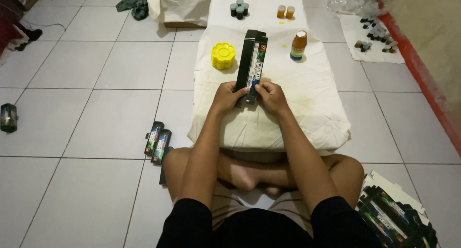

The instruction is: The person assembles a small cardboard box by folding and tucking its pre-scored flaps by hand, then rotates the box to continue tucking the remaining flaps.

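Carton, long and dark, lies between both hands on the cloth-covered table; left hand and right hand pinch its near end, far flaps open. Finished boxes lie left, flat blanks right.

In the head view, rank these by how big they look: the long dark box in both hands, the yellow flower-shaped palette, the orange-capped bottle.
1. Long dark box, held by the left hand and right hand.
2 and 3. Yellow palette and orange-capped bottle look much alike: the palette wider, the bottle taller. I would not rank them.
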